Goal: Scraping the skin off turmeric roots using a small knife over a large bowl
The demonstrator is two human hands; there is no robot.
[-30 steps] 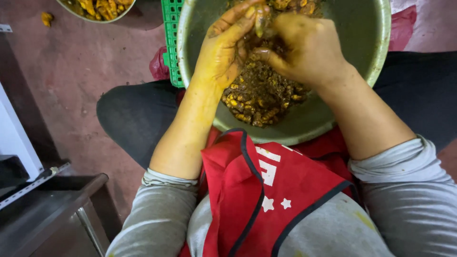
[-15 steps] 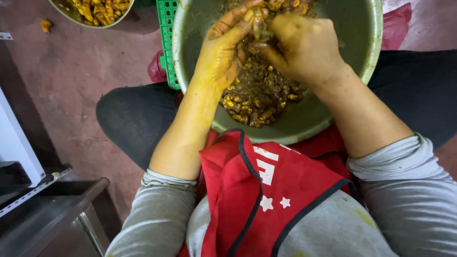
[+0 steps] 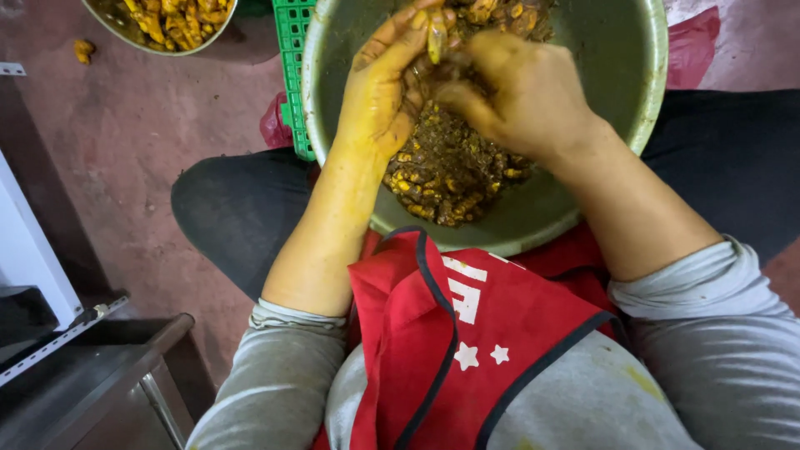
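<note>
A big metal bowl (image 3: 642, 92) rests between my knees, holding a heap of brown and yellow root pieces (image 3: 446, 171). Both hands work over the heap, stained yellow. My left hand (image 3: 379, 92) has its fingers curled around a small yellow piece (image 3: 436, 42) near the bowl's far side. My right hand (image 3: 521, 92) closes on the same piece from the right, its thumb pressing toward the left hand. What the right hand's fingers hold underneath is hidden.
A second metal bowl (image 3: 150, 46) of yellow pieces sits at the top left on the reddish floor. A green plastic crate (image 3: 292, 58) stands behind the big bowl. A steel bench (image 3: 92, 375) and a white panel (image 3: 25, 250) are at my left.
The hands stay together over the heap with only small finger movements; the view has shifted slightly.
</note>
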